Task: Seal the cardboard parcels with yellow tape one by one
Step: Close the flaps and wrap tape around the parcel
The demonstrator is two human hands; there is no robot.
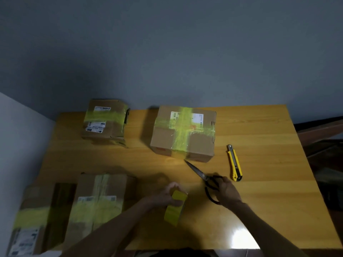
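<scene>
**While the left hand grips the tape, the right hand is on the scissors**

Left hand: fingers curled over the top of the yellow tape roll, thumb on its near face, a firm grip. The roll stands on edge and hangs from the fingers back toward the person. Can't tell if it touches the table.

Right hand: fingers curled round the black handles of the scissors, knuckles up. Can't tell whether the fingers pass through the loops. The blades are together and lie flat on the table. They run away from the fingertips, forward and to the left.

Parcels, placed from the fingers:
- Centre parcel: beyond both sets of fingertips. Yellow tape crosses the top both ways over a white label. The scissor tip stops just short of its near edge.
- Far-left parcel: well beyond the left fingers and off to their left. One yellow band across the top, labels showing.
- Near parcel: just left of the left fingers. One yellow band across, a paler strip lengthwise.
- Edge parcel: further left again, beside the near parcel. One yellow band; it is blurred, so the labels are unreadable.

Utility knife: yellow, just beyond the right fingertips and slightly to their right. It is near the scissors but not touching them.
</scene>
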